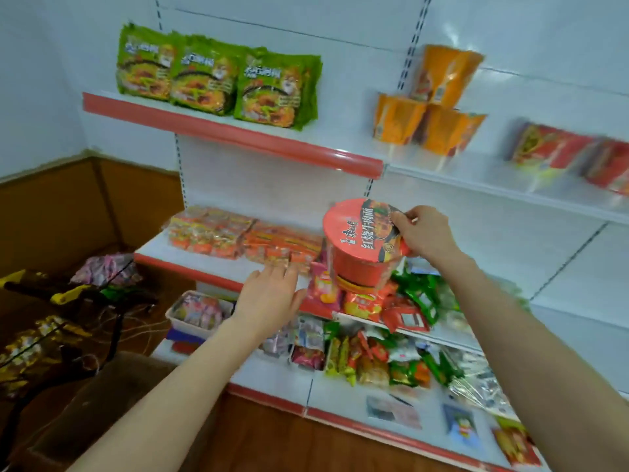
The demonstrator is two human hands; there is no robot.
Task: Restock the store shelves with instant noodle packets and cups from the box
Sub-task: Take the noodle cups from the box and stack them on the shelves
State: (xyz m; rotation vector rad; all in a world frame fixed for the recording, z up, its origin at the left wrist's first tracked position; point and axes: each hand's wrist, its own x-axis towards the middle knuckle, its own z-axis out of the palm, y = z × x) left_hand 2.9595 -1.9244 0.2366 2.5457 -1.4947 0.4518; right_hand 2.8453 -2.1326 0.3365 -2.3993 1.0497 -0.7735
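White red-edged store shelving (510, 253): right hand (425, 233) grips the tilted red noodle bowl (360, 247) by its rim, probably to shelve it; left hand (272, 294) fingers (282, 272) spread, empty, likely ready to steady.

One view, head-worn, wide-angle. Faces forward and down onto the shelves (238, 134), close, within arm's reach. Frame sits tilted: shelf edges run from 10 o'clock down to 4 o'clock. Both forearms (170, 386) stretch from the 6 o'clock edge toward centre. Wooden floor (255, 437) fills 7 o'clock. Blur toward 3 o'clock.
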